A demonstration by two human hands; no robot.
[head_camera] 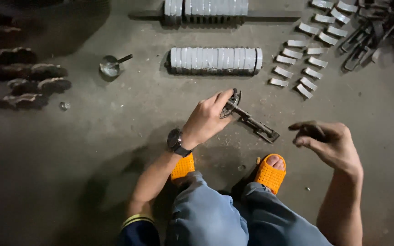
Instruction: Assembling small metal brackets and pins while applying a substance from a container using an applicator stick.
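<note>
My left hand [207,119], with a dark wristwatch on the wrist, grips the round end of a dark metal tool [251,122] that lies on the concrete floor in front of me. My right hand [328,141] hovers to the right of the tool, fingers loosely curled and apart, holding nothing. I am crouched, with my feet in orange sandals [270,173] just below the tool.
A row of shiny metal discs [215,60] lies beyond the tool, and another row on a rod [206,10] farther back. Several small silver pieces [304,61] are laid out at the upper right beside a heap of dark metal parts [379,32]. A small metal cup [110,66] sits at the left.
</note>
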